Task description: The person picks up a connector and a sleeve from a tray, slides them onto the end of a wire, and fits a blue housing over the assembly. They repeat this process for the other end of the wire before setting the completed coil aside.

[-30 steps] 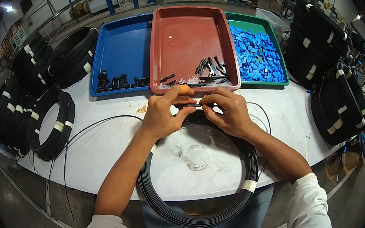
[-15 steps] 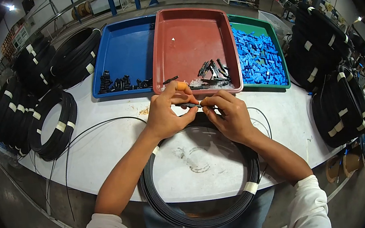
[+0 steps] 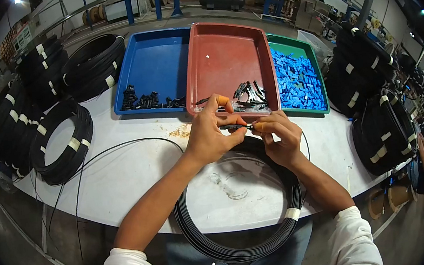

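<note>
Hands: left hand (image 3: 211,133) and right hand (image 3: 281,136) both pinching a black connector (image 3: 235,127).
Surface: scuffed white table (image 3: 123,179), red tray (image 3: 191,77), black cable coils (image 3: 61,144).
Room: metal racks (image 3: 127,6) behind.

We see three trays side by side on the white table (image 3: 122,169): a blue tray (image 3: 154,60) holding small black pieces (image 3: 148,100), a red tray (image 3: 224,52), and a green tray (image 3: 285,43) heaped with blue parts (image 3: 295,81). Taped black coils (image 3: 61,142) are stacked at the left, and more coils (image 3: 383,123) at the right.
</note>
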{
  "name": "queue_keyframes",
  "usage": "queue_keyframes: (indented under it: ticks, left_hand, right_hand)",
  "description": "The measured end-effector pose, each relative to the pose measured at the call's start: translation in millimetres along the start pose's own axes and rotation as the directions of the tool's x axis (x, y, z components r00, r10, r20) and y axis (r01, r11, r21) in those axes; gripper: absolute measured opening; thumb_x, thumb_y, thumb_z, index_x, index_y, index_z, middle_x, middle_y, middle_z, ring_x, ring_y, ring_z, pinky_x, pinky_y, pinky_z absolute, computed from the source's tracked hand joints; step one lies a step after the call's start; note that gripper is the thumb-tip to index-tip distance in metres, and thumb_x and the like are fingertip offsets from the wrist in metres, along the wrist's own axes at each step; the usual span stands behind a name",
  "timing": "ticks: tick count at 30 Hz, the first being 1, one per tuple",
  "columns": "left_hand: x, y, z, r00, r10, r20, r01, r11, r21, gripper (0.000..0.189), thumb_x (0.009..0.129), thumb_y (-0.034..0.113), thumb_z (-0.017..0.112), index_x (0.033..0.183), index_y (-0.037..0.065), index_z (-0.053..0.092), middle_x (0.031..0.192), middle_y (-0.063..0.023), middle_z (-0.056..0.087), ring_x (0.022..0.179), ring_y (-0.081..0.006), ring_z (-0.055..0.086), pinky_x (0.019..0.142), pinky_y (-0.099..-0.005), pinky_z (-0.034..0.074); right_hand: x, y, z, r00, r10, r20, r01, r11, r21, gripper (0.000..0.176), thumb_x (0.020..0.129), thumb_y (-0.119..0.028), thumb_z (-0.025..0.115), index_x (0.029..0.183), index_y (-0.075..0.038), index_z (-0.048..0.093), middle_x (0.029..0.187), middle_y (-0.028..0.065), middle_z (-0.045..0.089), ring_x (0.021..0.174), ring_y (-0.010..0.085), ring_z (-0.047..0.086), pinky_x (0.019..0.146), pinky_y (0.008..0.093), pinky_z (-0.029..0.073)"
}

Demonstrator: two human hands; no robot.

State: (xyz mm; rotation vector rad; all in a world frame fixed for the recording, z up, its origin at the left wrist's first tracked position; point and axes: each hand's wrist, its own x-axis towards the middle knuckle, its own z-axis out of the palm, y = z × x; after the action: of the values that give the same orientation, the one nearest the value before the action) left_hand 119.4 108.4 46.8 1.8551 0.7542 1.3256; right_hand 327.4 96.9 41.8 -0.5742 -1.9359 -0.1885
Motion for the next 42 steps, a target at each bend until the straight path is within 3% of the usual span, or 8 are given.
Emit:
queue_keyframes:
  ticks: [7,12,17,23,31,34,38,42]
  left_hand:
    - [-9,18,3,0.980,-0.192,0.044,0.197,0.964,-0.177,0.055,0.077,-0.001,0.080,0.114,0.005,0.040,0.096,-0.0099,0.071,0.093,-0.0107,0.068,0.087,-0.0252,0.050]
    - [-13,24,6,1.000,0.006,-0.026,-0.003,0.989,0.148,0.048,0.079,0.004,0.082,0.112,0.002,0.048,0.099,-0.0076,0.071,0.091,-0.0105,0.071,0.081,-0.0222,0.052]
    - [-12,11,10,0.995,0.092,-0.031,-0.087,0.987,0.134,0.040,0.080,0.009,0.083,0.109,0.000,0.056,0.096,-0.0064,0.071,0.092,-0.0196,0.075,0.078,-0.0267,0.058]
    - [-6,4,-1,0.836,0.540,0.096,-0.525,0.738,0.424,0.026,0.074,0.008,0.085,0.093,0.001,0.070,0.092,-0.0102,0.076,0.077,-0.0218,0.075,0.065,-0.0296,0.059]
    - [-10,5,3,0.906,0.418,-0.061,-0.372,0.858,0.354,0.014,0.076,0.003,0.083,0.087,-0.001,0.075,0.080,-0.0106,0.076,0.066,-0.0152,0.073,0.059,-0.0262,0.057]
    - [-14,7,4,0.996,0.006,-0.092,0.002,0.996,0.088,0.014,0.077,0.003,0.084,0.087,-0.003,0.076,0.079,-0.0120,0.076,0.069,-0.0109,0.071,0.060,-0.0254,0.057]
    - [-14,1,9,0.990,-0.131,-0.054,0.127,0.989,-0.071,0.012,0.077,0.003,0.085,0.081,-0.004,0.076,0.077,-0.0128,0.075,0.070,-0.0106,0.071,0.060,-0.0261,0.057]
    - [-14,4,6,0.992,0.120,-0.042,-0.111,0.977,0.183,0.010,0.074,-0.001,0.084,0.076,-0.005,0.075,0.076,-0.0132,0.075,0.068,-0.0116,0.072,0.060,-0.0255,0.057]
  right_hand:
    - [11,-7,-11,0.944,-0.326,0.048,0.329,0.926,-0.183,0.024,0.063,0.010,0.066,0.086,0.000,0.068,0.087,0.0141,0.071,0.074,0.0264,0.069,0.068,0.0375,0.050]
    - [10,-10,-12,0.964,-0.262,0.039,0.265,0.953,-0.150,0.027,0.061,0.013,0.066,0.085,0.000,0.066,0.083,0.0133,0.071,0.075,0.0256,0.069,0.067,0.0369,0.050]
    - [-1,1,-13,0.830,0.466,0.307,-0.548,0.784,0.291,0.016,0.076,0.012,0.073,0.085,0.001,0.067,0.087,0.0112,0.074,0.078,0.0197,0.071,0.071,0.0304,0.055]
    - [2,4,-15,0.759,0.554,0.343,-0.648,0.698,0.305,0.017,0.080,0.008,0.075,0.095,0.002,0.069,0.089,0.0078,0.075,0.082,0.0125,0.069,0.075,0.0285,0.056]
    - [-1,-3,-8,0.924,0.358,0.133,-0.378,0.908,0.178,0.020,0.074,0.008,0.075,0.092,0.000,0.070,0.088,0.0117,0.073,0.075,0.0225,0.070,0.069,0.0321,0.054]
    - [-1,8,-5,0.980,-0.201,0.015,0.201,0.978,-0.056,0.025,0.062,0.007,0.073,0.086,0.001,0.068,0.090,0.0119,0.073,0.073,0.0220,0.067,0.062,0.0326,0.049]
    - [7,11,-11,0.915,-0.399,0.056,0.403,0.911,-0.086,0.026,0.062,-0.001,0.074,0.087,0.001,0.067,0.087,0.0121,0.070,0.070,0.0229,0.065,0.061,0.0328,0.048]
    - [8,-8,-15,0.974,0.081,0.212,-0.099,0.992,0.077,0.023,0.065,0.014,0.069,0.084,0.001,0.066,0.077,0.0136,0.066,0.066,0.0233,0.063,0.059,0.0294,0.052]
